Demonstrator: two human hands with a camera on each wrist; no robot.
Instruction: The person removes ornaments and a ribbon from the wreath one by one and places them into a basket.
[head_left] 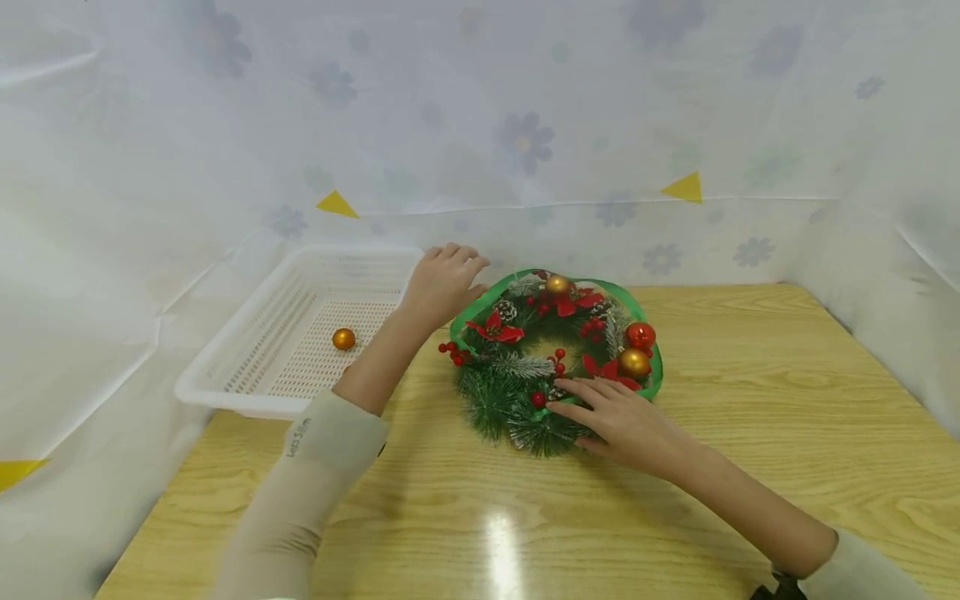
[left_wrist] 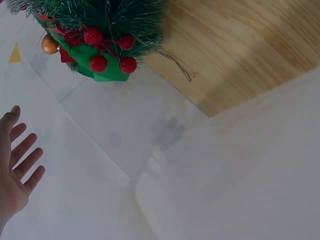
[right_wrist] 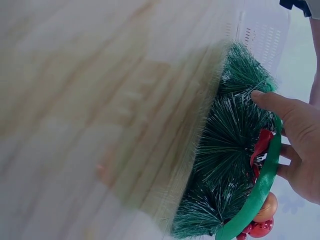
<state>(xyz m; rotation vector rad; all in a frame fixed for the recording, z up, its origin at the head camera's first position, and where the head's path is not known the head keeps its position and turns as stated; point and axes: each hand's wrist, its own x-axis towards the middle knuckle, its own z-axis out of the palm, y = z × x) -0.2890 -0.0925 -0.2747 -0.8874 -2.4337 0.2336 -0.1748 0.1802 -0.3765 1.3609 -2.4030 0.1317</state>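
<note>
A green pine wreath [head_left: 491, 396] lies on the table, edged with a green ribbon [head_left: 618, 293] and trimmed with red flowers, pinecones and berries. Gold and red balls [head_left: 634, 363] stand out on its right side. My right hand [head_left: 626, 425] rests on the near right part of the wreath, fingers over the top and thumb low against the outer needles, as the right wrist view shows. Up at the wreath's far left, my left hand [head_left: 446, 282] holds nothing, its fingers [left_wrist: 27, 162] spread apart in the left wrist view.
A white perforated basket [head_left: 225, 354] stands on the left, partly behind my left forearm. One gold ball [head_left: 343, 338] lies inside it. White flowered sheeting [head_left: 480, 117] hangs behind and beside the wooden table [head_left: 780, 400], with yellow triangles [head_left: 337, 204] stuck on it.
</note>
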